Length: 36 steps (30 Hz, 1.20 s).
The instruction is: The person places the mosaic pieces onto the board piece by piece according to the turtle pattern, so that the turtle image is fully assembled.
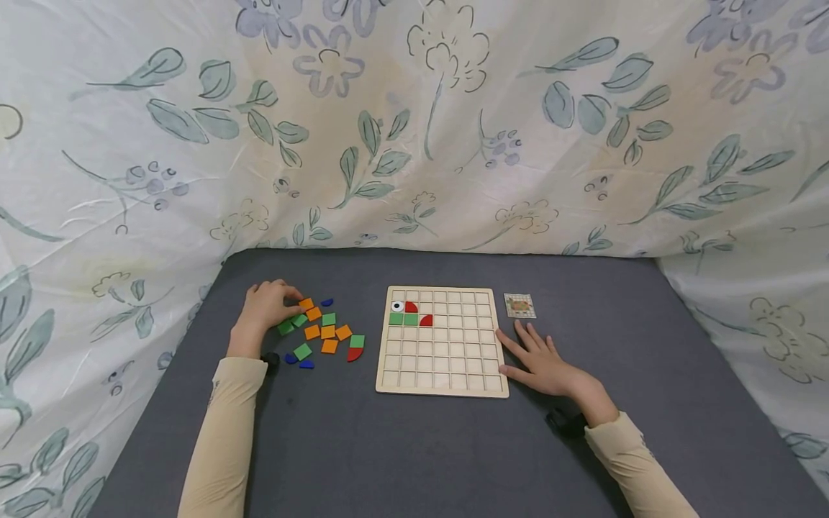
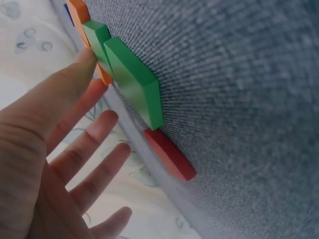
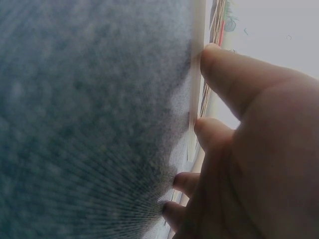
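My left hand (image 1: 267, 308) is at the left edge of a loose group of tiles. Its thumb and index finger pinch an orange square tile (image 1: 306, 304) at two sides, while the other fingers spread loosely. Green square tiles (image 2: 134, 82) and a red quarter-circle tile (image 2: 169, 155) lie close by in the left wrist view. My right hand (image 1: 540, 360) lies with spread fingers beside a wooden grid board (image 1: 447, 352), thumb and a fingertip touching its right edge. On the board's upper left sit an eye tile (image 1: 397, 306), two green squares (image 1: 404, 319) and two red quarter circles (image 1: 426, 321).
A small picture card (image 1: 520, 306) lies right of the board. More orange tiles (image 1: 328, 332), blue pieces (image 1: 306, 365) and a red quarter circle (image 1: 355, 354) are scattered left of it. A floral curtain (image 1: 447, 180) hangs behind the grey table (image 1: 414, 453).
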Motion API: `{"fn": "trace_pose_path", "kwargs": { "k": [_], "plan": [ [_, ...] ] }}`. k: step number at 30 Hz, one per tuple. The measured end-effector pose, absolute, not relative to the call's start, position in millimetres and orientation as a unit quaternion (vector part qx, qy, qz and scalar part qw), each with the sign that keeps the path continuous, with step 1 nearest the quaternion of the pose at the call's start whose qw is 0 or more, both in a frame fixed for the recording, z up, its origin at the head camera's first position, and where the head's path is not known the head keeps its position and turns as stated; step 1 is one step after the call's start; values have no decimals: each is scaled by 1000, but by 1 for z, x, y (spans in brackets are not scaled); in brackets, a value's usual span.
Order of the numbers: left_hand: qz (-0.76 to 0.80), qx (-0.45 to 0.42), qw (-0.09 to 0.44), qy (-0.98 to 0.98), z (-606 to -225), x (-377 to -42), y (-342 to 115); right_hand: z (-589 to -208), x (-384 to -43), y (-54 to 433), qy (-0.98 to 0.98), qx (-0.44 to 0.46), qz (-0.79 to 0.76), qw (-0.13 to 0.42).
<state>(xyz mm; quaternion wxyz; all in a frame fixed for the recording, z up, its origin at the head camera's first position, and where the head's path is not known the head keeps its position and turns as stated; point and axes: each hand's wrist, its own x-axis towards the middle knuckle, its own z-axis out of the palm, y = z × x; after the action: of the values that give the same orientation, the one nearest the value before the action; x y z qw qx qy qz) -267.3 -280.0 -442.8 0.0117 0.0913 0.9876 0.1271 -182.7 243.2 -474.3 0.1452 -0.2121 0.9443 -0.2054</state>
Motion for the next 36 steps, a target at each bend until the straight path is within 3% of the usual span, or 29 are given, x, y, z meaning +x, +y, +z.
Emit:
{"fn": "trace_pose_path", "kwargs": {
  "k": [23, 36],
  "plan": [
    [106, 124, -42, 986, -441, -274, -269, -471, -180, 241, 943, -218, -212, 133],
    [116, 158, -38, 980, -437, -274, -241, -467, -180, 241, 947, -209, -196, 144]
  ]
}}
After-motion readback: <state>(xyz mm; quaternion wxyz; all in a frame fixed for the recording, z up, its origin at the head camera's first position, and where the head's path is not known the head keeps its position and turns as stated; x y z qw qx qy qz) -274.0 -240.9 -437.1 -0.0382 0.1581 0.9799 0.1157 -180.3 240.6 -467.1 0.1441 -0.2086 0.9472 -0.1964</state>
